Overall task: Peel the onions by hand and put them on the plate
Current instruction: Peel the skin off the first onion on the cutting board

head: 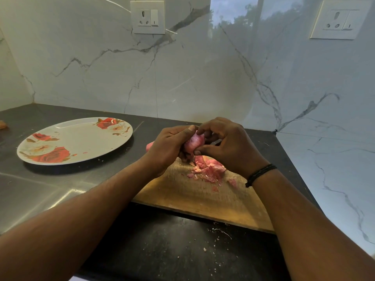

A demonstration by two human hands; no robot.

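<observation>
Pink-skinned, the onion (192,144) is sitting between both hands above the wooden board's (203,197) far edge, long axis tilting up toward the wall. The left hand (168,149) is gripping it; the right hand (225,147) is pinching its skin. Peelings (209,171) are lying beneath. The plate (81,136) is waiting leftward on the counter (60,189), nothing between.

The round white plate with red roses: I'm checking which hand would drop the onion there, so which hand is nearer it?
Left. The left hand holds the pink onion just right of the plate; the right hand is farther right.
</observation>
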